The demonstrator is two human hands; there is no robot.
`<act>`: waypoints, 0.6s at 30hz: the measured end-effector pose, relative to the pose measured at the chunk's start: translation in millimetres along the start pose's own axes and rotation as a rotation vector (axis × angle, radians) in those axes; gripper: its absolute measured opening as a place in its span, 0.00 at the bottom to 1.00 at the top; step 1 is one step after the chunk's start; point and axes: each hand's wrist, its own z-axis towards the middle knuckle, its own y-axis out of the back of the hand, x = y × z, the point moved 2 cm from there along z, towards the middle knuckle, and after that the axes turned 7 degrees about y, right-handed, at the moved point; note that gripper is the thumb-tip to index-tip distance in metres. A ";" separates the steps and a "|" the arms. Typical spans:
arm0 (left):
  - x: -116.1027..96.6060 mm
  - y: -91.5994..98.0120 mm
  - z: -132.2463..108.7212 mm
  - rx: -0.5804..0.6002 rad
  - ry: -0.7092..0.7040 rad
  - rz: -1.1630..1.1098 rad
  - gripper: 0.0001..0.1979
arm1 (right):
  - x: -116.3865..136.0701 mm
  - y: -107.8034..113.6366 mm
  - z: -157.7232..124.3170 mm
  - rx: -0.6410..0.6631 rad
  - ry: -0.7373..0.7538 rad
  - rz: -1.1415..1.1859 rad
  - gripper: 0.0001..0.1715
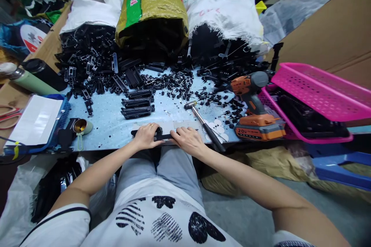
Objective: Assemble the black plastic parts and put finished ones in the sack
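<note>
At the front edge of the blue worktop, my left hand (147,136) is closed round one end of a long black plastic part (164,137). My right hand (188,139) grips its other end, and the fingers hide much of the part. Just beyond my left hand lies a short stack of similar black plastic parts (138,103). A hammer (207,125) with a black handle rests to the right of my right hand, its head pointing away from me. Beside it are several white round discs (216,127).
An orange cordless drill (251,108) stands right of the hammer, near a pink basket (324,92) of black parts. Open sacks (156,4) spill black pieces across the back. Loose black screws or knobs (179,83) lie mid-table. At left are a blue tray (62,117), a cup (82,126) and bottles (34,81).
</note>
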 end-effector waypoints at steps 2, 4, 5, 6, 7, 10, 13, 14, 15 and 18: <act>3.4 -0.9 -0.9 -0.018 -0.022 -0.022 0.27 | 1.0 7.6 3.4 -0.010 0.020 -0.008 0.22; 6.1 -2.1 -2.4 -0.034 -0.042 -0.036 0.25 | 1.2 13.6 7.5 -0.012 0.042 -0.014 0.22; 6.8 -2.5 -3.4 -0.045 -0.046 -0.038 0.24 | 0.7 15.2 9.4 -0.011 0.046 -0.015 0.22; 7.0 -2.7 -4.6 -0.056 -0.043 -0.037 0.23 | -0.4 15.6 11.1 -0.010 0.046 -0.011 0.22; 6.6 -2.6 -5.5 -0.064 -0.031 -0.033 0.23 | -2.4 14.4 12.5 -0.008 0.042 -0.002 0.22; 1.4 -2.1 -1.4 -0.004 0.017 -0.020 0.24 | -13.9 1.6 12.9 -0.007 0.035 0.046 0.22; -8.0 -1.2 28.0 0.131 -0.015 -0.021 0.28 | -27.7 -18.9 5.8 -0.046 0.053 0.082 0.22; -10.2 0.0 45.8 0.138 -0.028 -0.021 0.28 | -30.9 -25.4 1.7 -0.068 0.047 0.088 0.23; -11.0 1.6 67.1 0.113 -0.021 -0.018 0.26 | -32.8 -31.1 -3.0 -0.086 0.032 0.093 0.23; -2.7 6.2 139.6 -0.042 0.238 0.055 0.16 | -34.4 -41.5 -15.6 -0.095 0.009 0.135 0.23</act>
